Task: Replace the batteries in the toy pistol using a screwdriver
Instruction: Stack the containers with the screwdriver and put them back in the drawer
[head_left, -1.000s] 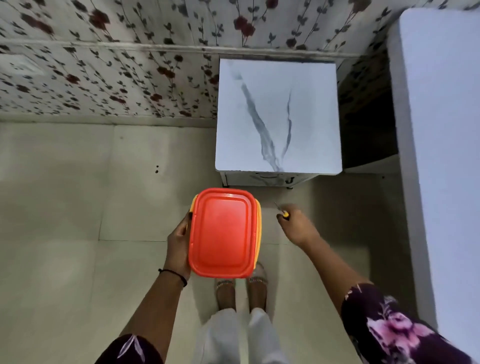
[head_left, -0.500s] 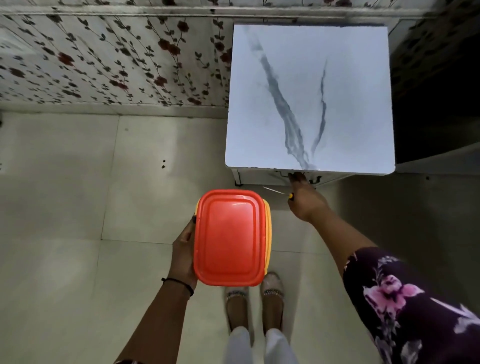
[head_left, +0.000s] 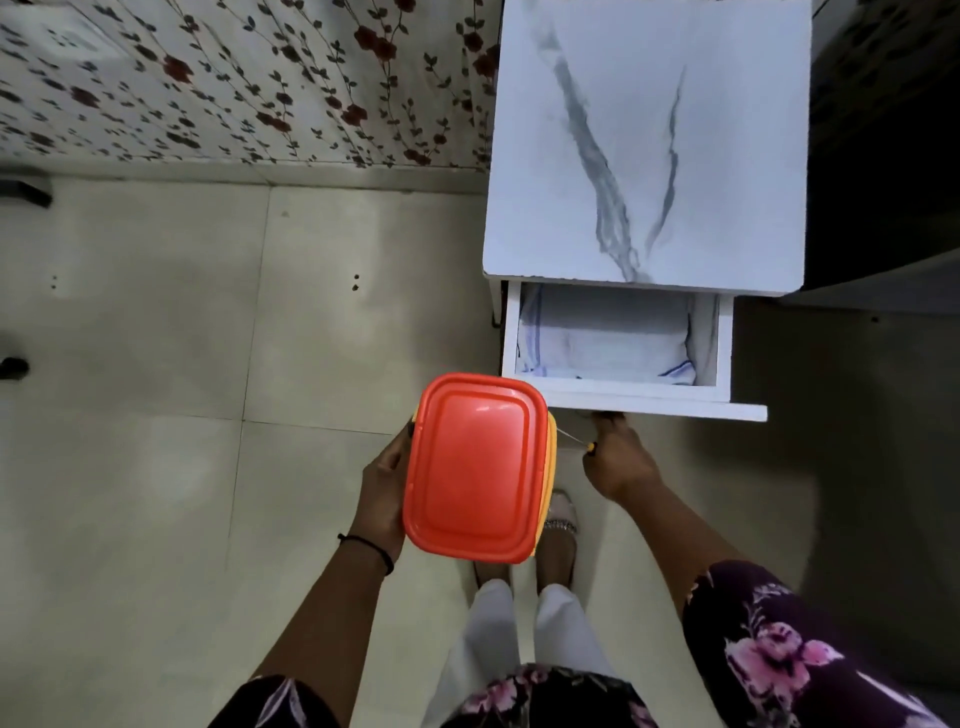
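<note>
The box (head_left: 475, 467) in the left fingers (head_left: 387, 462) has a smooth, glossy red plastic lid over a yellow plastic base. From the right fingers (head_left: 610, 423) juts a screwdriver (head_left: 589, 447) with a thin bright metal shaft and a yellow plastic handle. Just above them the drawer (head_left: 623, 401) front looks smooth, matt white, with soft woven cloth (head_left: 602, 338) inside. Beyond it the top (head_left: 649, 130) is smooth and marble-look. The floor (head_left: 156, 364) tiles shine faintly.

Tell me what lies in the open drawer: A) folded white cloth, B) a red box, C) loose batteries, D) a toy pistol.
A: the drawer is pulled out, and only folded white cloth with blue stripes shows inside.
</note>
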